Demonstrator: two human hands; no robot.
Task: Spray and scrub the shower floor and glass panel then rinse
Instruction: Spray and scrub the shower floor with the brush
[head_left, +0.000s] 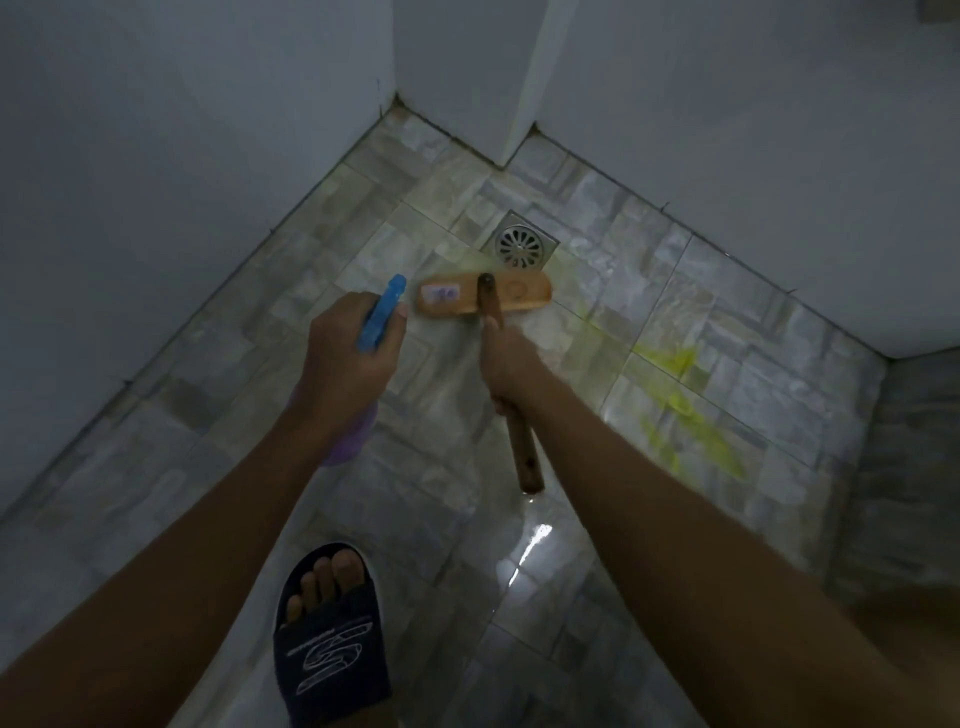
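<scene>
Tan wooden scrub brush (485, 300) down beside the steel floor drain (521, 243).
Its head lies crosswise ahead of the right hand (511, 371), whose grip wraps the handle; yellow-green cleaner streaks (675, 384) lie rightward on the wet grey-tiled shower floor (426, 467). The left hand (348, 358) clutches a blue-topped purple spray bottle (382, 317).

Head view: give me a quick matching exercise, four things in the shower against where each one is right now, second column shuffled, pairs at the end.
Things:
1. spray bottle
2. scrub brush
3. floor drain
4. yellow-green cleaner

Places:
A. set in the floor tiles just beyond the scrub brush
B. gripped by the left hand
C. streaked across the floor tiles at the view's right
D. handle gripped by the right hand

Pairs: 1-B, 2-D, 3-A, 4-C.
</scene>
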